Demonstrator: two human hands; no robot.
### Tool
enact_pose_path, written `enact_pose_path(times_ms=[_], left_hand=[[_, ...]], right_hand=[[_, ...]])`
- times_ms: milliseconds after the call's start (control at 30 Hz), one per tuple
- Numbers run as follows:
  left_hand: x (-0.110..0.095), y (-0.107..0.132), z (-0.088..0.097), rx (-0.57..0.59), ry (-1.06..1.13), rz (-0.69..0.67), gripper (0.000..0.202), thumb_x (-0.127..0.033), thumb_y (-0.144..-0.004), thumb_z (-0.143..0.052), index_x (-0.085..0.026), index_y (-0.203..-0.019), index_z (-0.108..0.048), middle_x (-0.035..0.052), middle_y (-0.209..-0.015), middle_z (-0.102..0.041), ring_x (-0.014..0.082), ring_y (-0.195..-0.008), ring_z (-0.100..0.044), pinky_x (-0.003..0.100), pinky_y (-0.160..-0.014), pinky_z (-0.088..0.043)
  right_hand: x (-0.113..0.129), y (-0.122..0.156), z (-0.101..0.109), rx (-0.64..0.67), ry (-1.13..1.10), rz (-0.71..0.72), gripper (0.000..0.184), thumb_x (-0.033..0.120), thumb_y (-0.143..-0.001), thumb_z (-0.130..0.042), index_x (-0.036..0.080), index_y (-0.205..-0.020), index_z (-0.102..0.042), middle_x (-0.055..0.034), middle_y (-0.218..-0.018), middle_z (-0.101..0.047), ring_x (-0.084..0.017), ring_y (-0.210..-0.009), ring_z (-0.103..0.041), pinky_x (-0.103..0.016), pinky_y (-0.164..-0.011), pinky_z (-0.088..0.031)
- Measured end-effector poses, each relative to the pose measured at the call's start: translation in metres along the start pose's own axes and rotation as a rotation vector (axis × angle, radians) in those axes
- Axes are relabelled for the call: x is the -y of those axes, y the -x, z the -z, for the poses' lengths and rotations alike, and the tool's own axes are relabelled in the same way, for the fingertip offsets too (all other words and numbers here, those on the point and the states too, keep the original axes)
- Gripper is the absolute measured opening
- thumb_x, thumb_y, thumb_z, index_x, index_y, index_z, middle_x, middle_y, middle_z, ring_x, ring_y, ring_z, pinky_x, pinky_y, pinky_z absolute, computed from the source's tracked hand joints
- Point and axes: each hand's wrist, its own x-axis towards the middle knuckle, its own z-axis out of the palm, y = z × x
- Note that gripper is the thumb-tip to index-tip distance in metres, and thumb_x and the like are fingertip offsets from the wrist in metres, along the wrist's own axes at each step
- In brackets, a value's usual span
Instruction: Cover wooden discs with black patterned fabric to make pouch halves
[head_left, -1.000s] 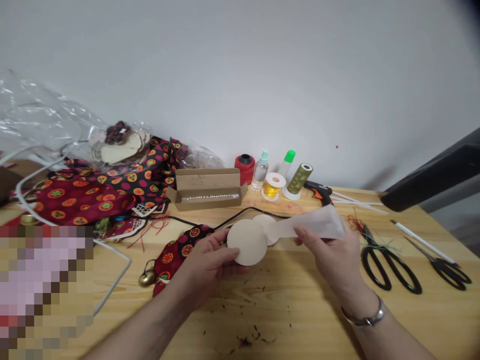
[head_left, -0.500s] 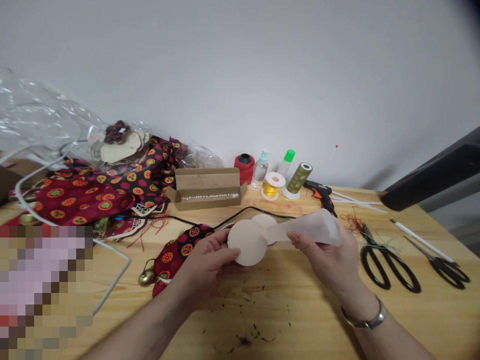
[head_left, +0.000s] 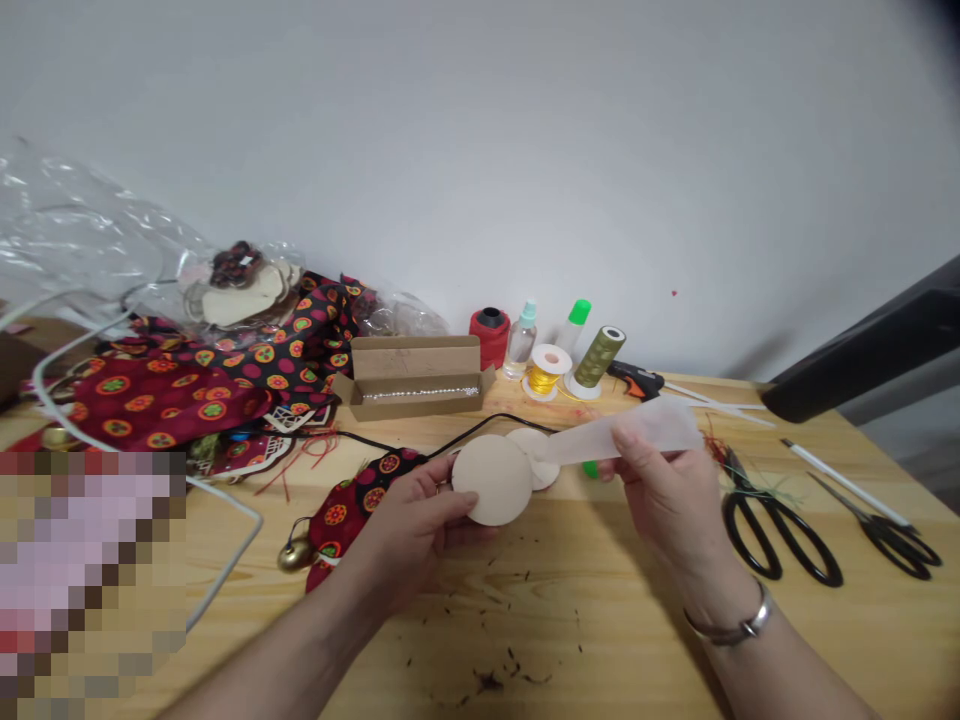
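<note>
A round cream disc (head_left: 492,480) is gripped at its left edge between the thumb and fingers of my left hand (head_left: 420,515). Behind its right side shows a second, smaller cream disc (head_left: 541,452), partly covered; what supports it is hidden. My right hand (head_left: 664,490) pinches a translucent white strip (head_left: 600,435), whose left end reaches the smaller disc. Below that strip, beside my right fingers, a bit of something green (head_left: 590,468) shows. Patterned red and black fabric (head_left: 337,510) with a brass bell (head_left: 296,553) lies beside my left hand.
An open cardboard box (head_left: 416,400) stands behind my hands, near red thread (head_left: 490,342), a clear bottle (head_left: 520,345), yellow cord (head_left: 547,378) and green thread (head_left: 604,355). A glue gun (head_left: 636,380) lies further right. Black-handled scissors (head_left: 802,540) lie at right. Dark scraps (head_left: 491,680) dot the tabletop.
My right hand has moved slightly up and right, turning the strip, which now slants upward to the right. More of the smaller disc shows. My left hand has barely shifted.
</note>
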Motion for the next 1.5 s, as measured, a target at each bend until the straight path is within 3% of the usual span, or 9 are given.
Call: enact_pose_path(times_ms=[300, 467, 667, 967, 1100, 1200, 1400, 1500], left_hand=[[0.000, 0.003, -0.001, 0.013, -0.015, 0.008, 0.043, -0.013, -0.070, -0.069, -0.016, -0.113, -0.065, 0.0109, -0.103, -0.072, 0.0211, -0.081, -0.068, 0.027, -0.061, -0.058], [-0.001, 0.001, -0.003, -0.007, -0.022, 0.014, 0.045, -0.015, -0.067, -0.073, -0.014, -0.112, -0.065, 0.0118, -0.103, -0.072, 0.0215, -0.079, -0.068, 0.028, -0.060, -0.058], [0.002, 0.001, -0.002, 0.002, -0.041, -0.002, 0.046, -0.017, -0.068, -0.074, -0.013, -0.113, -0.064, 0.0120, -0.103, -0.072, 0.0223, -0.082, -0.068, 0.029, -0.062, -0.057], [0.000, 0.002, -0.006, -0.014, -0.055, -0.002, 0.050, -0.019, -0.065, -0.076, -0.013, -0.113, -0.065, 0.0130, -0.103, -0.072, 0.0251, -0.083, -0.069, 0.029, -0.061, -0.057], [0.001, 0.003, -0.006, -0.018, -0.070, -0.006, 0.048, -0.018, -0.066, -0.076, -0.014, -0.112, -0.065, 0.0123, -0.104, -0.072, 0.0248, -0.084, -0.069, 0.029, -0.061, -0.057], [0.001, 0.003, -0.003, -0.004, -0.028, -0.007, 0.048, -0.017, -0.067, -0.074, -0.015, -0.114, -0.065, 0.0123, -0.106, -0.072, 0.0249, -0.085, -0.069, 0.029, -0.062, -0.058], [-0.001, 0.001, -0.001, -0.011, 0.035, -0.014, 0.050, -0.014, -0.068, -0.073, -0.017, -0.117, -0.064, 0.0121, -0.109, -0.071, 0.0254, -0.088, -0.069, 0.028, -0.064, -0.058], [-0.002, 0.002, -0.002, -0.018, 0.028, -0.004, 0.048, -0.013, -0.068, -0.072, -0.016, -0.115, -0.065, 0.0118, -0.108, -0.071, 0.0248, -0.086, -0.069, 0.028, -0.062, -0.058]], right_hand=[[0.014, 0.010, -0.007, -0.024, 0.453, 0.059, 0.029, 0.041, -0.066, -0.076, 0.017, -0.067, -0.059, -0.0004, -0.052, -0.063, -0.016, -0.048, -0.058, -0.026, -0.046, -0.049], [0.020, 0.015, -0.011, -0.050, 0.664, 0.250, 0.031, 0.045, -0.064, -0.075, 0.019, -0.067, -0.058, 0.0002, -0.056, -0.062, -0.014, -0.046, -0.054, -0.025, -0.042, -0.044], [0.018, 0.019, -0.007, 0.061, 0.787, 0.479, 0.027, 0.038, -0.072, -0.072, 0.019, -0.067, -0.053, 0.0047, -0.056, -0.053, -0.010, -0.046, -0.047, -0.021, -0.043, -0.040], [0.017, 0.015, -0.007, 0.028, 0.775, 0.421, 0.028, 0.040, -0.070, -0.071, 0.020, -0.067, -0.053, 0.0045, -0.055, -0.054, -0.011, -0.046, -0.047, -0.023, -0.043, -0.040], [0.017, 0.015, -0.007, -0.003, 0.704, 0.332, 0.029, 0.041, -0.065, -0.074, 0.019, -0.065, -0.055, 0.0029, -0.055, -0.057, -0.013, -0.047, -0.050, -0.025, -0.045, -0.043], [0.014, 0.011, -0.006, -0.012, 0.562, 0.141, 0.028, 0.041, -0.066, -0.074, 0.018, -0.065, -0.058, 0.0011, -0.054, -0.060, -0.015, -0.049, -0.054, -0.026, -0.047, -0.046], [0.004, -0.003, -0.006, -0.013, -0.098, -0.100, 0.023, 0.033, -0.068, -0.076, 0.017, -0.071, -0.061, 0.0028, -0.059, -0.059, -0.009, -0.047, -0.050, -0.021, -0.044, -0.042], [0.005, -0.004, -0.007, 0.002, -0.229, -0.174, 0.022, 0.030, -0.068, -0.078, 0.017, -0.075, -0.062, 0.0033, -0.061, -0.059, -0.007, -0.047, -0.049, -0.018, -0.043, -0.041]])
